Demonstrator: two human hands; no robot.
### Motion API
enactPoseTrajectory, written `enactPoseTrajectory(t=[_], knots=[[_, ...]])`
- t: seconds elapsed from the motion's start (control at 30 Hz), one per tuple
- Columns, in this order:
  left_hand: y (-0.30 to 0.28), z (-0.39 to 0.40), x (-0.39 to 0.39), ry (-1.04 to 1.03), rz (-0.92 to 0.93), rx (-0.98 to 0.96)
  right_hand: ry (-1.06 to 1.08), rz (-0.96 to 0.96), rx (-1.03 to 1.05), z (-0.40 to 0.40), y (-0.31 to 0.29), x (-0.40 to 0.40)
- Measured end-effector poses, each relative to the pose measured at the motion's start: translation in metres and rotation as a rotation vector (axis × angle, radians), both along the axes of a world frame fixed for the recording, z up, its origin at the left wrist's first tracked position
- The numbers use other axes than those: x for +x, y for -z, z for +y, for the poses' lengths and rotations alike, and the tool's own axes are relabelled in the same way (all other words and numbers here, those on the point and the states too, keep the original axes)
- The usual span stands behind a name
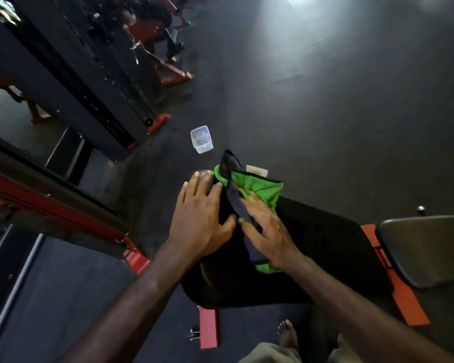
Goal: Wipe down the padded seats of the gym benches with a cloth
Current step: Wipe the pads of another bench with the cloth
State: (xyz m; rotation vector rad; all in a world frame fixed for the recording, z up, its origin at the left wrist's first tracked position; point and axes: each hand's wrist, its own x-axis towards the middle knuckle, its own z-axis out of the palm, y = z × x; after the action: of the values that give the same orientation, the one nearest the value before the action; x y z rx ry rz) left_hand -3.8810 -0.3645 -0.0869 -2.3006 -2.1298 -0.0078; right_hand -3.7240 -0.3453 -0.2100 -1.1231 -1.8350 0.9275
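Green cloth (257,188) lies under the flat, spread right hand (266,233); left hand (199,216), fingers straight, braces the padded seat (312,247). Apply even pressure in overlapping strokes.

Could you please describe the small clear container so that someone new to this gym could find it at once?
Start at the black padded bench where both hands work a green cloth. On the dark floor just beyond its far end sits the clear plastic tub. It is the only transparent, squarish thing among black and red equipment.
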Motion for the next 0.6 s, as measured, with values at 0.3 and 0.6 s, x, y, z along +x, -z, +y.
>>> enactPoseTrajectory(t=[0.3,0.6], knots=[[0.006,0.003,-0.002,-0.047,-0.034,0.054,-0.026,-0.066,-0.011,0.024,-0.002,-0.004],[0.011,0.053,0.009,0.039,0.188,-0.098,0.024,-0.051,-0.090,0.029,0.009,0.009]])
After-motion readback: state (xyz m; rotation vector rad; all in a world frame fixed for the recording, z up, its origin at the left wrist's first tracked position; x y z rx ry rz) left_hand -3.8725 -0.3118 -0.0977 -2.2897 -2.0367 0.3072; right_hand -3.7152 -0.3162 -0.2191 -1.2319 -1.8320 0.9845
